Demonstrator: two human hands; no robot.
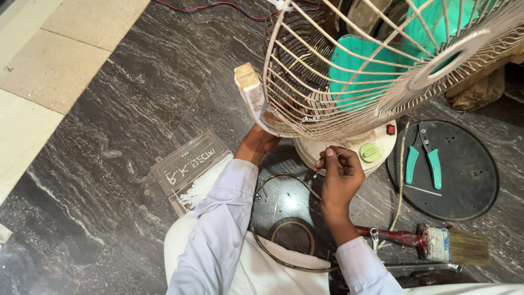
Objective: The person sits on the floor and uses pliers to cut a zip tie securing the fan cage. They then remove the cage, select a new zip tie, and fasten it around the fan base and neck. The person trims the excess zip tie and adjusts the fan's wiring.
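While the fan [355,76] stands on the dark marble floor [125,109] with its round cream base [333,155] just in front of the person's knees, both hands work at the lower edge of its wire guard [349,93]. The left hand [261,141] reaches up under the guard's rim beside a cream block [248,87] at the guard's left side; its fingers are hidden behind the wires, so how far it is closed cannot be told, though it touches the guard. The right hand [339,173] hovers over the base, fingers curled and pinched together on a thin white tie [327,162]. That tie is a slender strip whose long axis runs on a slant, from low at the left to high at the right, its upper end pointing toward the guard's lower wires. It lies just right of the left hand, between the two wrists and the base.

The guard faces upward and to the right, its teal blades [360,65] visible through the wires. On the base sit a green knob [370,152] and a small red switch [391,129]. Left of the left sleeve lies a clear plastic box [188,164] holding white ties. To the right, a dark round plate [464,175] carries teal-handled pliers [423,158]; nearer the person lies a paintbrush [436,243] with a red handle, bristles pointing right.
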